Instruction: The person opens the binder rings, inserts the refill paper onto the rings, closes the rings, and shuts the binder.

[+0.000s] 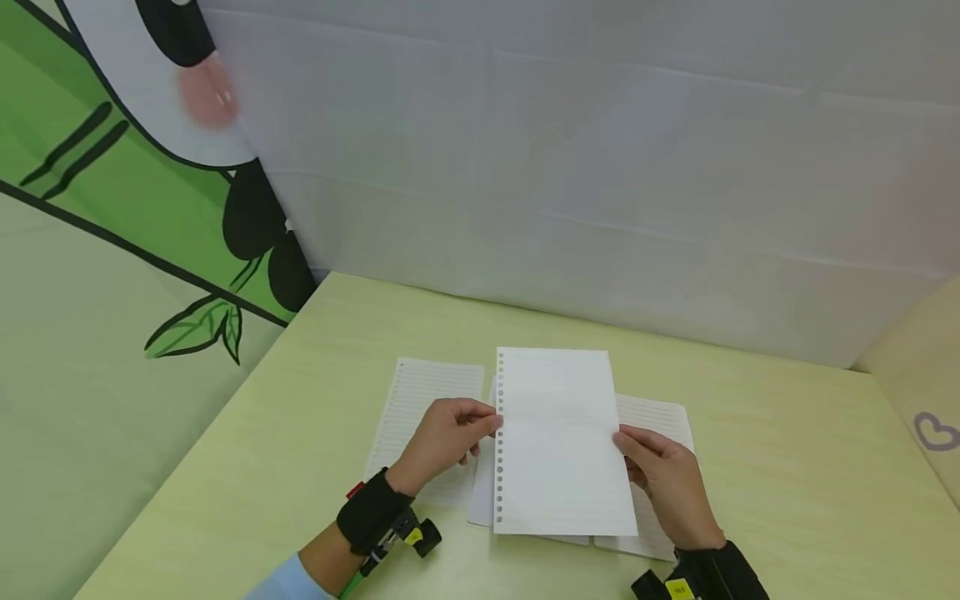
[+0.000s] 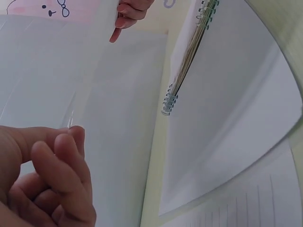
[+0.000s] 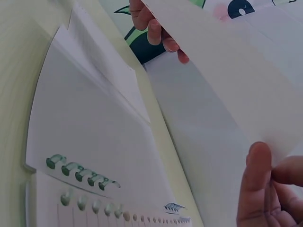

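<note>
Paper [image 1: 566, 475], a smooth white rectangle with round holes punched down its left edge, occupies the lower centre of the head view. The left hand [image 1: 444, 435] pinches its left edge, the right hand [image 1: 666, 482] its right. Behind it, a lined sheet [image 1: 435, 383] shows at left and a lined notebook [image 1: 658, 412] at right, both on a yellow-green table [image 1: 787, 467] before creased, pale cloth [image 1: 600, 167]. In the left wrist view, thumb and fingertips nip the paper's thin edge at lower left; plastic rings [image 2: 207, 14] bind the page stack at upper right. In the right wrist view, the paper slants across the upper right, gripped at lower right between thumb and finger, while translucent, greenish rings curl at lower left.
</note>
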Tool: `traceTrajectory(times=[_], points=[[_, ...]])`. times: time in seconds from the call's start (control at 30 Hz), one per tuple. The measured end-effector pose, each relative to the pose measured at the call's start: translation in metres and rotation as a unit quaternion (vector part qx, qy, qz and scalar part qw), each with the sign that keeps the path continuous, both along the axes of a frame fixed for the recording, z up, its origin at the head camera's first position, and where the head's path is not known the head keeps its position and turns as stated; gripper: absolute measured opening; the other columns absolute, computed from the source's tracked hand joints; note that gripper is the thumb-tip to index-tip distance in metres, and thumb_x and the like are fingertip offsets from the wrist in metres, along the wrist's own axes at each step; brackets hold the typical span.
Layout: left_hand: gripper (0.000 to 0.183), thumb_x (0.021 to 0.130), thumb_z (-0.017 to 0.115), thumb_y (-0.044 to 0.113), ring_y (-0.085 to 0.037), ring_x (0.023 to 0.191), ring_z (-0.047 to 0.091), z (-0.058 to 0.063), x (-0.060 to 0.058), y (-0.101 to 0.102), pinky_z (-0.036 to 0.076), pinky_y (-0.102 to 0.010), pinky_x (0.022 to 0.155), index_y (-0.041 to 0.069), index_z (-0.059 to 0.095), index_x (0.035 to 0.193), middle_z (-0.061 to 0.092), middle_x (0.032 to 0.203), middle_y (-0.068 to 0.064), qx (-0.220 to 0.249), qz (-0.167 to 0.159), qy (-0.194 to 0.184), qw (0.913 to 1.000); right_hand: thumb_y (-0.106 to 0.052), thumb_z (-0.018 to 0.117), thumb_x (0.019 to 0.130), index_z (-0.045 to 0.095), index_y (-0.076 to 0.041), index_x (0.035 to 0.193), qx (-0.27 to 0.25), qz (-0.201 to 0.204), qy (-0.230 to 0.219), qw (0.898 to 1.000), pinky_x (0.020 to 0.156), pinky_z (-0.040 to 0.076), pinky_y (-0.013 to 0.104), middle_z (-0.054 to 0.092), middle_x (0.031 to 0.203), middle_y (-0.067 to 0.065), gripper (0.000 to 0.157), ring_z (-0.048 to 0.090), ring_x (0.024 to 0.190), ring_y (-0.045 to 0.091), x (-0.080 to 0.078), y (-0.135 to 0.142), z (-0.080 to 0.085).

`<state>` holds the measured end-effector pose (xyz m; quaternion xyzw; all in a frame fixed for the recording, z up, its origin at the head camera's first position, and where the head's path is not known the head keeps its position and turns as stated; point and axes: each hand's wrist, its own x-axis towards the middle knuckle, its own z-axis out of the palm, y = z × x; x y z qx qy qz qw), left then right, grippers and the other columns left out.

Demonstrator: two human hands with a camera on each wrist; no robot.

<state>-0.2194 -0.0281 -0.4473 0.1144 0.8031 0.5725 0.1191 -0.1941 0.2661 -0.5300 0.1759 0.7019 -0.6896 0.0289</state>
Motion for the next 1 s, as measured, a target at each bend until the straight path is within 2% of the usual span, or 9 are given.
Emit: traceTrajectory(times=[0.13, 0.27, 0.43, 0.63, 0.8, 1.0], points=[[0.020, 0.083, 0.060, 0.028, -0.018, 0.052, 0.051, -0.012, -0.007, 0.010, 0.041, -0.025, 0.044, 0.013, 0.067, 0.093, 0.064, 0.081, -0.011, -0.008, -0.007, 0.007, 0.9999, -0.043, 0.069, 0.069, 0.058, -0.014, 0.114, -0.006, -0.015, -0.004, 1.000, 0.065, 0.048, 0.022, 0.057, 0.092, -0.001, 0.055, 0.053, 0.070, 0.011, 0.004, 0.009, -0.004], [0.023, 0.083, 0.060, 0.030, -0.013, 0.052, 0.051, -0.017, -0.009, 0.023, 0.042, -0.026, 0.044, 0.013, 0.066, 0.097, 0.064, 0.082, -0.010, -0.009, -0.012, 0.009, 0.9998, -0.042, 0.067, 0.072, 0.057, -0.012, 0.117, -0.008, -0.014, -0.006, 1.000, 0.065, 0.047, 0.020, 0.055, 0.090, -0.004, 0.055, 0.052, 0.070, 0.008, 0.011, 0.019, 0.002], [0.027, 0.083, 0.059, 0.027, -0.023, 0.054, 0.056, -0.020, -0.008, 0.042, 0.043, -0.026, 0.045, 0.010, 0.063, 0.104, 0.063, 0.081, -0.011, -0.015, -0.011, 0.019, 0.9996, -0.041, 0.066, 0.074, 0.056, -0.011, 0.117, 0.005, -0.015, -0.021, 1.000, 0.066, 0.046, 0.019, 0.055, 0.085, -0.009, 0.054, 0.051, 0.069, 0.005, 0.021, 0.023, 0.024], [0.029, 0.083, 0.060, 0.025, -0.013, 0.049, 0.054, -0.030, -0.009, 0.060, 0.044, -0.025, 0.046, 0.008, 0.062, 0.105, 0.060, 0.074, -0.001, -0.043, -0.012, 0.040, 0.9982, -0.041, 0.066, 0.074, 0.053, -0.007, 0.118, 0.013, -0.026, -0.058, 0.998, 0.067, 0.045, 0.018, 0.055, 0.081, -0.012, 0.057, 0.050, 0.071, 0.006, 0.031, 0.020, 0.053], [0.032, 0.083, 0.059, 0.022, -0.009, 0.049, 0.054, -0.033, -0.010, 0.071, 0.042, -0.022, 0.047, 0.007, 0.060, 0.110, 0.060, 0.074, 0.001, -0.066, -0.023, 0.055, 0.9961, -0.039, 0.065, 0.075, 0.053, -0.009, 0.119, 0.011, -0.036, -0.076, 0.996, 0.068, 0.044, 0.017, 0.057, 0.083, -0.016, 0.054, 0.051, 0.073, 0.003, 0.034, 0.028, 0.055], [0.035, 0.083, 0.060, 0.021, -0.004, 0.048, 0.052, -0.035, -0.008, 0.082, 0.038, -0.019, 0.048, 0.007, 0.058, 0.114, 0.061, 0.077, 0.002, -0.112, -0.032, 0.072, 0.9906, -0.040, 0.065, 0.075, 0.050, -0.008, 0.122, 0.021, -0.036, -0.086, 0.995, 0.068, 0.044, 0.017, 0.057, 0.083, -0.017, 0.060, 0.051, 0.074, 0.002, 0.037, 0.038, 0.049]])
